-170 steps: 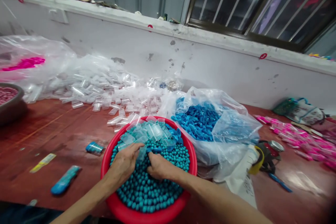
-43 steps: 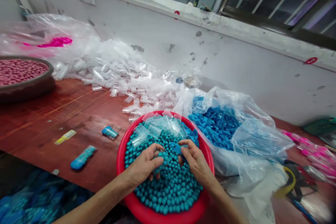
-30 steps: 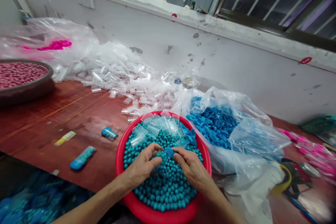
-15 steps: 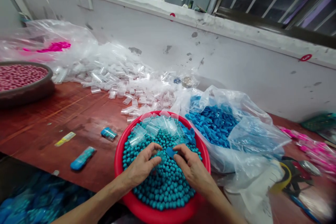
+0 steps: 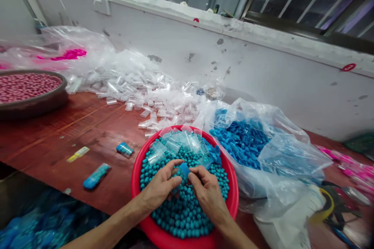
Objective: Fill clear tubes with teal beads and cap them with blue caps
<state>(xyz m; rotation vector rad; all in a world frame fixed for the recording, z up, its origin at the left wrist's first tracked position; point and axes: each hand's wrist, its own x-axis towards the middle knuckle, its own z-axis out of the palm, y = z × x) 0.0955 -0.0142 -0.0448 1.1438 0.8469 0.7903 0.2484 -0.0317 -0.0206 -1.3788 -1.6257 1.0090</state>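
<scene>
Over a red basin point(image 5: 136, 173) of teal beads point(image 5: 182, 220), my two hands meet. My left hand point(image 5: 162, 184) is closed around a small clear plastic sleeve point(image 5: 175, 190), mostly hidden by the fingers. A blue cap point(image 5: 184, 169) sits at the sleeve's upper end, pinched by my right hand point(image 5: 206, 188) with thumb and forefinger. Whether the cap is fully seated I cannot tell. Several loose clear sleeves point(image 5: 178, 142) lie on the beads toward the basin's far side, with a few blue caps point(image 5: 214, 151) at its right rim.
Behind the basin spreads a heap of clear sleeves point(image 5: 131, 85). A plastic bag of blue caps point(image 5: 241, 140) stands right. On the red table point(image 5: 96, 132) lie two filled blue cases point(image 5: 96, 176) and a yellow piece point(image 5: 78, 154). A brown basin point(image 5: 55, 99) holds pink beads.
My right hand has moved left, bringing the blue cap against the sleeve in my left hand. The view has shifted slightly.
</scene>
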